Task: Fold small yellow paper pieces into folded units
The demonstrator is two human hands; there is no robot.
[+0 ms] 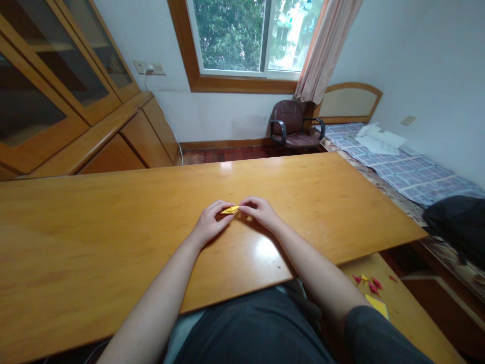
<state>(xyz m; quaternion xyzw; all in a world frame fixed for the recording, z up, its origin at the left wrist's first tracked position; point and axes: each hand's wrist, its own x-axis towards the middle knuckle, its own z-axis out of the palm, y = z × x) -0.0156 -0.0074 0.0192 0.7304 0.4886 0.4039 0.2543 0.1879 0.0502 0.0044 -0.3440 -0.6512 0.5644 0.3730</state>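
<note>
1 small piece of folded yellow paper [230,210] is held just above or on the table [113,242], near the middle of its width; whether it touches the wood is hard to tell. The left hand [210,222] grips its left part between thumb and fingers, which cover some of it. The right hand [261,212] has thumb and fingertips closed on its right tip, and the folds there are too small to make out. The 2 forearms reach in over the near edge; a dark sleeve [379,333] shows on the right arm.

Beside that edge, on a lower surface [420,323] to the right, lie several small red shapes [373,288], 1 small yellow shape [364,277] and a yellow sheet [378,305] partly hidden by the right arm. Farther right, a black bag [458,222] on the bed [417,169] is cut off by the picture's edge. Beyond the table, the chair [290,121] has its base hidden. The window [231,35] is cut off at the top, and the contents of the cabinet [102,106] are hard to see through its dark glass.
</note>
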